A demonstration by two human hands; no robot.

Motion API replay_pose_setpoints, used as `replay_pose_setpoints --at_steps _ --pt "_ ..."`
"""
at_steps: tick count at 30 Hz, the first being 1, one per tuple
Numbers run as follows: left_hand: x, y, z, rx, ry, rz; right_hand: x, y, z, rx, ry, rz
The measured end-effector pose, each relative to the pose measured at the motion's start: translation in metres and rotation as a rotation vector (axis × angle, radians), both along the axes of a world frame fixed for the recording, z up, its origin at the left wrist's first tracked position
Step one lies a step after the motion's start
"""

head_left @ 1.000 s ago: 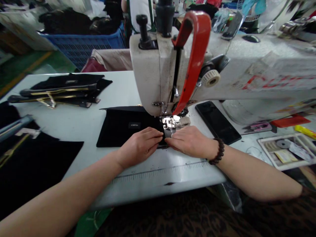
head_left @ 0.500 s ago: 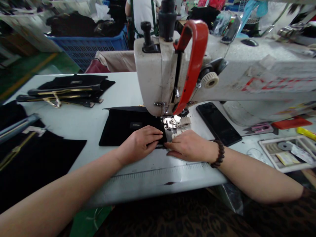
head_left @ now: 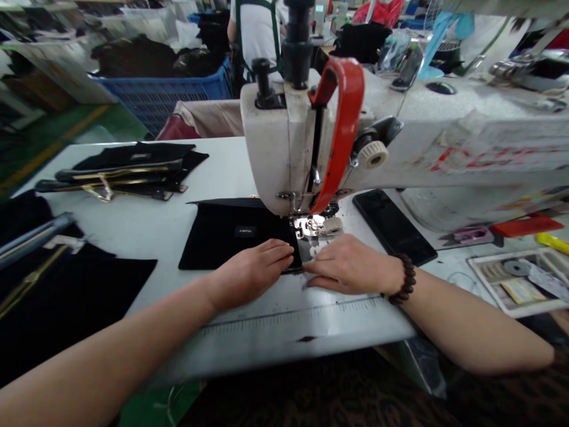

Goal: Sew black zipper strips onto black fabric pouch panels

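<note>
A black fabric piece (head_left: 222, 237) with a small label lies flat on the white table, its right edge by the lit presser foot (head_left: 306, 226) of a sewing machine (head_left: 271, 142). My left hand (head_left: 253, 270) rests on the piece's lower right part, fingers close together and pointing right; whether they pinch the cloth is hard to tell. My right hand (head_left: 349, 265), with a beaded bracelet at the wrist, is at the piece's right corner, its fingertips near the edge. Its thumb and forefinger are slightly apart.
Black pieces with gold zippers (head_left: 128, 169) are stacked at the back left, and more black fabric (head_left: 89, 296) lies at the left. A phone (head_left: 395, 228), pink snips (head_left: 471, 236) and a parts tray (head_left: 520, 281) are at the right. A person (head_left: 259, 38) is beyond the machine.
The view has shifted so that most things appear slightly lower. My right hand has moved a little to the right, away from my left hand, which stays on the black piece.
</note>
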State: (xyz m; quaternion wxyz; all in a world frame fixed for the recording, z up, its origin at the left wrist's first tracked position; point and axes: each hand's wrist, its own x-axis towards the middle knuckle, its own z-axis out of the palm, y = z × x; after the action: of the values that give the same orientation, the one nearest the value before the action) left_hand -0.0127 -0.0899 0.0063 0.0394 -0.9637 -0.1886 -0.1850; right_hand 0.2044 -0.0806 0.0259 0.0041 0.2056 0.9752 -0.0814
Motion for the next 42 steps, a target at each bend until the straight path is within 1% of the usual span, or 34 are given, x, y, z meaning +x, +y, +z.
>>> replay_pose_setpoints --at_steps 3,6,10,14,19,24,29,33,36,39,42 --pt "-0.003 -0.002 -0.001 0.012 -0.004 -0.002 -0.001 -0.001 -0.001 0.072 -0.003 -0.038" --pt "-0.006 -0.003 -0.002 0.010 -0.002 -0.019 -0.004 -0.004 -0.003 0.094 -0.045 -0.044" --pt "-0.008 -0.001 -0.005 -0.029 0.010 -0.002 -0.006 -0.008 -0.006 0.120 -0.061 -0.067" --pt "-0.009 0.007 -0.008 -0.064 0.034 0.020 -0.008 -0.007 -0.008 0.145 -0.059 -0.125" --pt "-0.012 0.019 -0.008 -0.089 0.049 0.015 -0.012 -0.001 -0.010 0.146 -0.074 -0.196" --pt "-0.013 0.031 -0.008 -0.087 0.085 0.017 -0.016 0.003 -0.012 0.155 -0.083 -0.262" --pt "-0.012 0.042 -0.010 -0.062 0.055 0.005 -0.018 0.007 -0.015 0.196 -0.109 -0.326" --pt "-0.011 0.050 -0.009 -0.034 0.044 0.018 -0.019 0.010 -0.022 0.246 -0.068 -0.327" --pt "-0.011 0.056 -0.009 -0.057 0.041 0.060 -0.019 0.010 -0.027 0.243 -0.050 -0.335" --pt "-0.010 0.061 -0.011 -0.071 0.030 0.093 -0.018 0.008 -0.027 0.230 -0.029 -0.344" --pt "-0.009 0.063 -0.012 -0.073 0.012 0.097 -0.018 0.009 -0.027 0.219 -0.021 -0.329"
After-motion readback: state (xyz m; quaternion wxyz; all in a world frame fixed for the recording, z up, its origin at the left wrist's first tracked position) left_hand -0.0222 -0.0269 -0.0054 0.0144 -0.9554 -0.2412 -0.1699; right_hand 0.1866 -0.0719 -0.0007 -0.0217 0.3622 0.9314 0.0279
